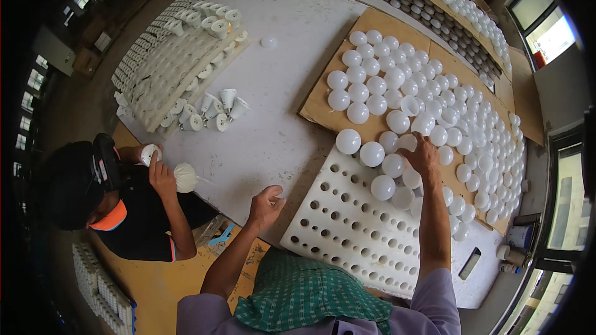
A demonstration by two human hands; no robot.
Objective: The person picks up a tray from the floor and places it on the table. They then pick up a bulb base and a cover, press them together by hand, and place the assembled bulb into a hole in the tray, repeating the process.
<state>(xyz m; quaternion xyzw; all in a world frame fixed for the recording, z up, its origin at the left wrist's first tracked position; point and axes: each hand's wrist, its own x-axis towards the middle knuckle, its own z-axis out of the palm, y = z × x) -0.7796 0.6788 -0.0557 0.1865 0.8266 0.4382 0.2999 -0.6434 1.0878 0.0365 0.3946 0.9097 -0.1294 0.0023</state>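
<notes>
My right hand (424,156) reaches into a crowd of white, round bulb covers. Its thumb and fingers close on one white bulb cover (408,142) beside the far edge of the white foam tray (320,226). That tray has rows of large and small round holes, mostly bare. Several covers, such as a nearer one (383,187), stand along its far side. Over the table's front edge, left of the tray, hangs my left hand (267,208); it is open with nothing in it, thumb and fingers apart.
Many more covers lie on a brown cardboard sheet (320,102) to the right. At the left, foam trays (158,87) bear bulb bases, with loose bulb bases (217,110) beside them. A co-worker (133,205) sits at the left edge, holding a white round part. A phone-like dark object (470,263) lies at right.
</notes>
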